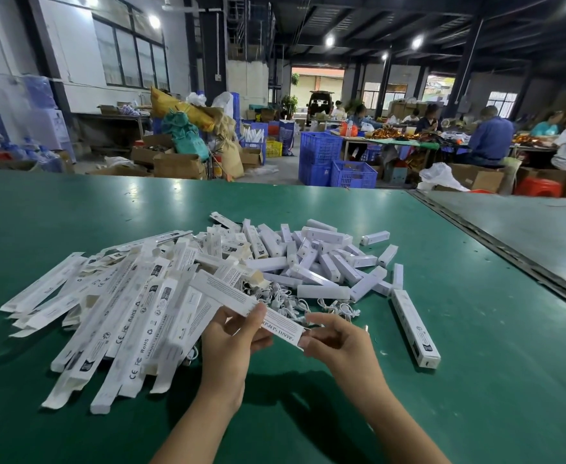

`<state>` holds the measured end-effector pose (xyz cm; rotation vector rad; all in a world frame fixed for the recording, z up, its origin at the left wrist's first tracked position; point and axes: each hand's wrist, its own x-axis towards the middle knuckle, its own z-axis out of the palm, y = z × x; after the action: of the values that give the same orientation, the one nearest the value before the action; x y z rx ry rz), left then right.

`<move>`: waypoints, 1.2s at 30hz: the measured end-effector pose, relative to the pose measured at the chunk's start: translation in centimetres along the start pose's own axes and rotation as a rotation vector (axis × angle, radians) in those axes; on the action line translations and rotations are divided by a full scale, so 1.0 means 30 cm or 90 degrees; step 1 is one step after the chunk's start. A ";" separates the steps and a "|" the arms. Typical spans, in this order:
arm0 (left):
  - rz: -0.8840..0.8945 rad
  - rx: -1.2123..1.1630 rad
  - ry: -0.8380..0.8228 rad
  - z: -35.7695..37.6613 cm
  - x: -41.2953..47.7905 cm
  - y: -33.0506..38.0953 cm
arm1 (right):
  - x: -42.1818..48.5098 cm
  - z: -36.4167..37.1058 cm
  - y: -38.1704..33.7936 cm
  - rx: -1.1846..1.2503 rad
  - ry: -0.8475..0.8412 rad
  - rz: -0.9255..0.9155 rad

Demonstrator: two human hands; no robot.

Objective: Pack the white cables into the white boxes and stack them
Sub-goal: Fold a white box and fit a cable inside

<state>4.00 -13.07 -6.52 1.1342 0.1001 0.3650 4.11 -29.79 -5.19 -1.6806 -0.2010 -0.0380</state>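
Note:
I hold one long flat white box (228,294) over the green table (476,329). My left hand (231,339) grips its middle with thumb on top. My right hand (338,343) pinches the box's near end flap. To the left lies a spread of flat, unfolded white boxes (114,316). Behind my hands sits a tangle of white cables (295,303). Farther back is a loose heap of short white boxes (325,259). One closed long box (414,326) lies alone to the right.
A metal seam (496,242) splits the green table from a second tabletop at the right. Beyond the far edge stand blue crates (335,159), cardboard cartons and sacks. People sit working at tables at the back right.

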 end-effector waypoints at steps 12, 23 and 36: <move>0.056 0.070 -0.059 0.005 -0.015 -0.001 | -0.013 0.016 0.027 -0.267 0.113 -0.281; 0.075 0.262 -0.236 0.013 -0.045 -0.045 | -0.012 0.022 0.021 -0.103 0.148 -0.167; 0.057 0.251 -0.202 -0.001 -0.015 -0.053 | -0.034 0.013 0.008 -0.093 -0.029 -0.276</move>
<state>3.93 -13.78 -8.02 1.5764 -0.1666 0.2449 3.10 -29.56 -5.63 -1.7568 -0.6060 -0.3465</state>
